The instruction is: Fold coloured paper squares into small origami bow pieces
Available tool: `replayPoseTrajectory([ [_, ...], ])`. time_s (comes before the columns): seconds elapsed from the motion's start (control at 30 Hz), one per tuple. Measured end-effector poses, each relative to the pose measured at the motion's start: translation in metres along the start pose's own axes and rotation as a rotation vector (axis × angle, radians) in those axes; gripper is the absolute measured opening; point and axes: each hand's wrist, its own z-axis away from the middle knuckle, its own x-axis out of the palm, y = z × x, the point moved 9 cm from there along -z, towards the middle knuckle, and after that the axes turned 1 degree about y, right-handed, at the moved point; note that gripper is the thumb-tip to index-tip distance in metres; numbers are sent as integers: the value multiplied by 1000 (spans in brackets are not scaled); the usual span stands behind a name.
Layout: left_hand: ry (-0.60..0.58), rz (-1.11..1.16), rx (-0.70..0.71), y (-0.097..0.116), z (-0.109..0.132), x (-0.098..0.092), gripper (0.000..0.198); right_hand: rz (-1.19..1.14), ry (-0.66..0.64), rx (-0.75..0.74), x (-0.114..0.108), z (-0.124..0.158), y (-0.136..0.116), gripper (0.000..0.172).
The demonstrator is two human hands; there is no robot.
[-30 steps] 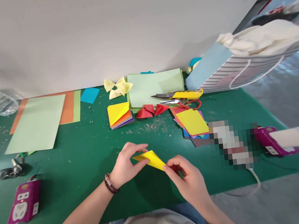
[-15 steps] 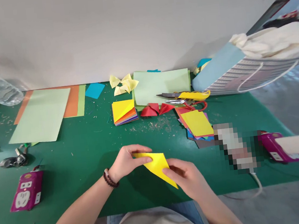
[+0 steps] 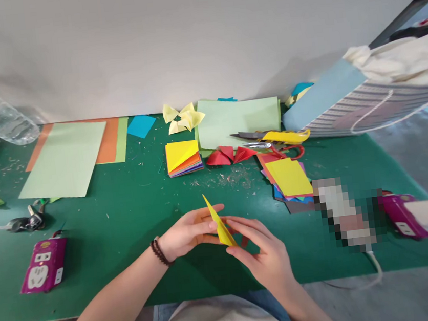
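A folded piece of yellow paper [image 3: 220, 226] is held in the air above the near part of the table, tilted so that it shows as a narrow pointed shape. My left hand [image 3: 191, 232] has its thumb against the paper's left side, with its fingers partly hidden behind it. From the right, my right hand [image 3: 262, 242] grips the lower part with fingertips and thumb. Beyond the hands lie a stack of coloured paper squares [image 3: 183, 156] with a yellow one on top, and red folded pieces [image 3: 219, 157].
Scissors with yellow handles [image 3: 286, 136] and red-handled scissors [image 3: 294, 150] lie by green sheets [image 3: 240, 119]. More squares [image 3: 289, 177] sit at right. Keys [image 3: 31, 218] and a purple power strip [image 3: 45, 264] are left; a paper bag [image 3: 323, 99] stands behind. The table [image 3: 129, 232] carries scraps.
The yellow paper has been turned from a broad, slanting face to a nearly edge-on, more upright position. Both hands have shifted their grip and come closer together.
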Motion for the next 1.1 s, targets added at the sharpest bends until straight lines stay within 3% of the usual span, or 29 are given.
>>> replayPoseTrajectory([
  [0.2, -96, 8, -41, -1, 1, 3, 64, -257, -28, 253, -2, 7, 29, 33],
  [0.33, -119, 54, -47, 1, 0, 3, 54, -267, 180, 312, -21, 13, 40, 39],
  [0.4, -91, 68, -48, 0, -1, -1, 44, -150, 209, 241, -29, 12, 36, 32],
  [0.47, -40, 61, -70, -5, -2, -6, 37, -4, 154, 93, -29, 9, 26, 27],
  [0.6, 20, 64, -94, -10, -4, -10, 34, 166, -6, -146, -19, 12, 13, 44],
  [0.7, 13, 84, -45, -6, -5, -5, 45, 227, -57, -207, -14, 17, 13, 47],
  [0.8, 17, 28, -9, -2, -5, -3, 44, 271, -31, -214, -13, 19, 15, 39],
  [0.9, 20, -233, -1, -1, -3, -5, 46, 260, -16, -201, -13, 17, 23, 30],
  [0.97, 124, -550, 80, 9, 1, -13, 61, 217, -51, -186, -9, 17, 32, 25],
  [1.03, 289, -934, 268, 30, 8, -14, 70, 176, -112, -161, -5, 17, 43, 22],
  [1.1, 323, -1284, 479, 45, 16, 4, 55, 151, -159, -127, -2, 17, 54, 23],
])
